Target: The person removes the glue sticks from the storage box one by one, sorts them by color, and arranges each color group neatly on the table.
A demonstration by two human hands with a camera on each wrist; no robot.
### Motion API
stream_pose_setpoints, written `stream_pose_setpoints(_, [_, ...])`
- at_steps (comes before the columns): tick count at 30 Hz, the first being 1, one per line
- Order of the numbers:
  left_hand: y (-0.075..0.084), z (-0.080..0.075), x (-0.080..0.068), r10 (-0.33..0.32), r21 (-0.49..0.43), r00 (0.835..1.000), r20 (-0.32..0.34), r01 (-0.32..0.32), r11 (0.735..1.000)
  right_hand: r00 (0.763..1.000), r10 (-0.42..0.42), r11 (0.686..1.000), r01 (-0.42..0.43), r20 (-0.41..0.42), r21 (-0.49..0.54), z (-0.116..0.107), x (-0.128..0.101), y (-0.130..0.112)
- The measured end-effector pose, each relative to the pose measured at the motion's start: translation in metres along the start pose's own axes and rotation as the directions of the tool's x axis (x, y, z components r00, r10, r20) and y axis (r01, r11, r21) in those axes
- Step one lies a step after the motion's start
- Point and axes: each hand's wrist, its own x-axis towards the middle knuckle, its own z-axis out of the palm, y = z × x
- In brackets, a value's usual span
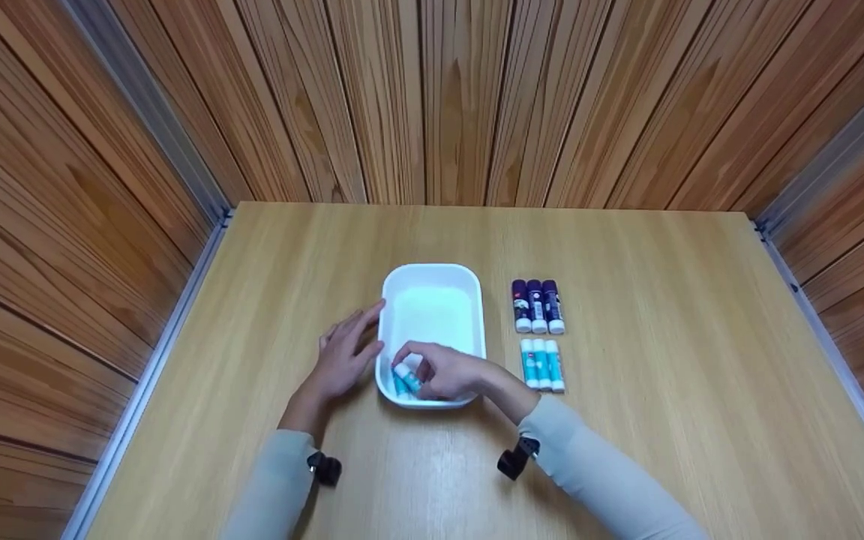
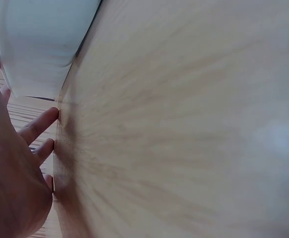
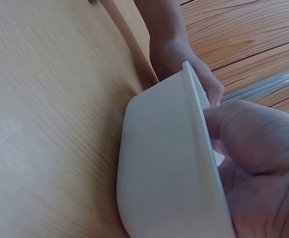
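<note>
A white plastic tray (image 1: 432,307) stands on the table. Inside its near left corner my right hand (image 1: 448,372) pinches a teal glue stick (image 1: 407,376) with a white end. Another teal glue stick (image 1: 400,388) lies beside it, partly covered. My left hand (image 1: 343,360) rests against the tray's left side, its fingers spread and fairly straight, with fingertips at the rim. In the left wrist view some fingers of that hand (image 2: 10,163) touch the table. The tray wall (image 3: 159,158) hides the right fingertips in the right wrist view.
Right of the tray lie three dark purple glue sticks (image 1: 536,306) in a row. Three teal glue sticks (image 1: 542,365) lie just nearer than those. The wooden table (image 1: 664,337) is bordered by plank walls (image 1: 454,105) and metal rails at the sides.
</note>
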Motion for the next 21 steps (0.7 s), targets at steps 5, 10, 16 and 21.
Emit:
stream_pose_setpoints(5, [-0.001,0.0,0.0,0.004,0.003,1.0,-0.005,-0.004,1.0,1.0,-0.02,0.999,0.02,0.011,-0.025,0.0,0.0,0.001])
stream_pose_setpoints(10, [-0.001,0.001,0.0,0.005,0.001,1.0,-0.011,-0.005,1.0,1.0,-0.016,1.0,0.016,0.01,-0.018,-0.001,-0.001,-0.001])
stream_pose_setpoints(16, [-0.003,0.002,0.0,0.012,0.005,1.0,-0.004,-0.012,1.0,1.0,-0.018,0.998,0.018,0.007,0.058,-0.006,-0.004,-0.01])
stream_pose_setpoints(21, [-0.002,0.0,0.0,0.011,0.001,1.0,0.005,-0.011,1.0,0.999,-0.049,0.995,0.05,-0.02,0.082,-0.014,-0.009,-0.015])
